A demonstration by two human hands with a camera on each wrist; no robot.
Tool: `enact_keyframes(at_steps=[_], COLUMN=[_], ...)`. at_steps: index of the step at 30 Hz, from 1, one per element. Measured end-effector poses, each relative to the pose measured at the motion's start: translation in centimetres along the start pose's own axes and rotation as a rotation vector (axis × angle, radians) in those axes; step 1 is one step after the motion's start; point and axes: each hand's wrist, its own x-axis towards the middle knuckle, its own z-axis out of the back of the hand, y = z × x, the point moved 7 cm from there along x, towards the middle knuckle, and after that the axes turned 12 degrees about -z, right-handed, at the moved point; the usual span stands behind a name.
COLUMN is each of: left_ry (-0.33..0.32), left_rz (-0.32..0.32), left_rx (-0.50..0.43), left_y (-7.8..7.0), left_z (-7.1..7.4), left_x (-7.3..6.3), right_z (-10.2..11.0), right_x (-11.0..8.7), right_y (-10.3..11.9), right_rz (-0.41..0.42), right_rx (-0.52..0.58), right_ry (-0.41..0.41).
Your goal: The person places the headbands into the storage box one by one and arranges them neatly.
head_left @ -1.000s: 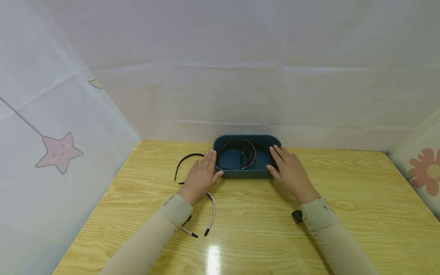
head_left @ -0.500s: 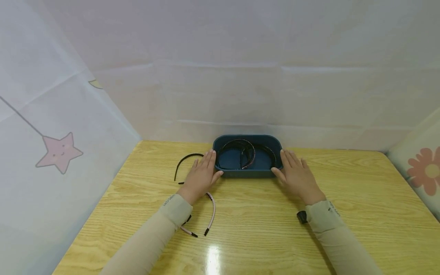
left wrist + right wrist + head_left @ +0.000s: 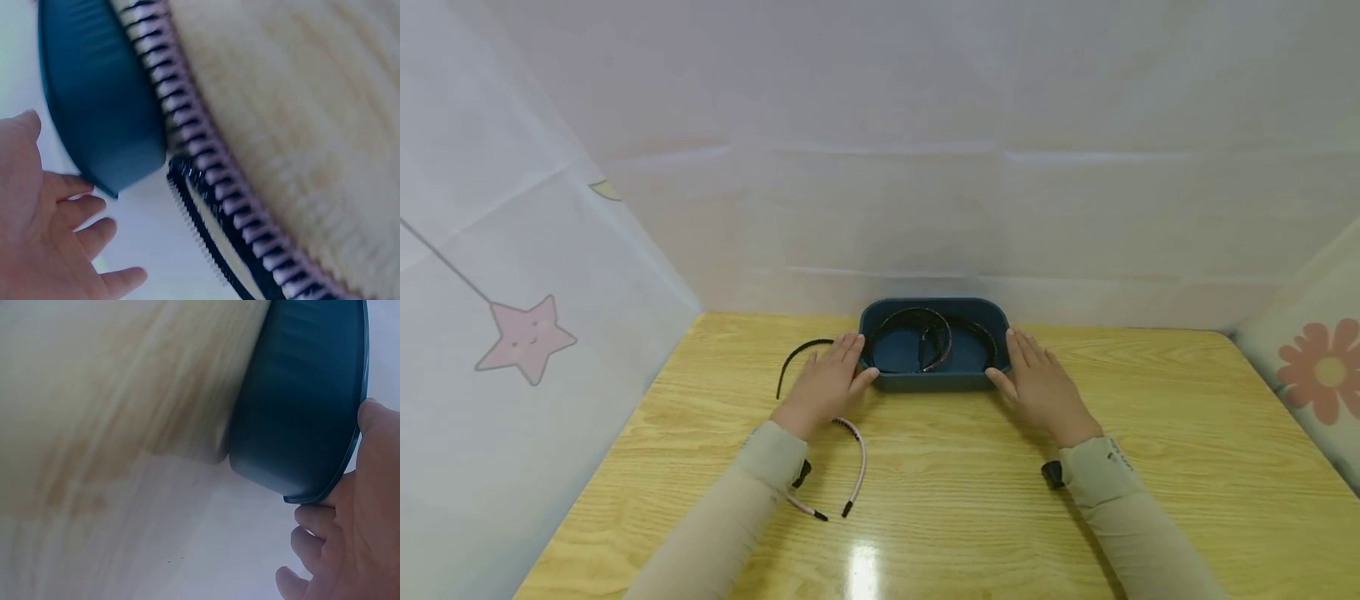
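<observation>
A dark blue bin stands at the table's back edge in the head view. Inside it lie several dark headbands, two of them overlapping. My left hand rests at the bin's left end, fingers straight along the rim and thumb at the front corner. Mirroring it, my right hand touches the right end, thumb on the front corner. In the right wrist view the thumb lies on the rim. A black headband and a pink headband lie on the table, partly hidden by my left hand and wrist.
The light wood table meets a pale cloth backdrop right behind the bin. Side cloths carry a pink star at left and an orange flower at right.
My right hand has moved right, from over the bin's right end to its outer side, uncovering the headband there. My left hand stays by the bin. The head view has shifted slightly.
</observation>
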Motion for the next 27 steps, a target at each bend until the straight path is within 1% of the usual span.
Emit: enact_keyframes(at_steps=[3,5,8,11,14,18,22,27], left_ry=[-0.08,-0.135,-0.177,-0.186,-0.169,-0.101,-0.031,0.021], left_rz=[-0.015,0.009,0.101,0.196,0.26,0.314,0.353,0.382], left_rx=[-0.02,-0.026,-0.041,-0.063,-0.107,-0.182,-0.211,-0.222], left_y=[0.8,1.7,3.6,5.4,6.8,8.1,8.8,9.0], left_z=[1.3,2.0,2.6,2.9,3.0,2.7,2.4,2.3], left_x=[-0.5,-0.9,-1.7,-2.4,-3.0,-3.5,-3.9,-4.2], right_z=[-0.1,0.0,0.1,0.2,0.3,0.3,0.1,0.0], right_x=[0.1,0.1,0.1,0.0,0.0,0.1,0.2,0.2], right_y=[0.0,0.1,0.1,0.1,0.0,-0.1,-0.1,-0.1], right_rz=[0.002,0.005,0.01,0.016,0.016,0.026,0.038,0.042], right_rx=[-0.001,0.002,0.016,0.034,0.047,0.068,0.088,0.122], right_ry=[-0.005,-0.005,0.002,0.008,0.011,0.016,0.02,0.025])
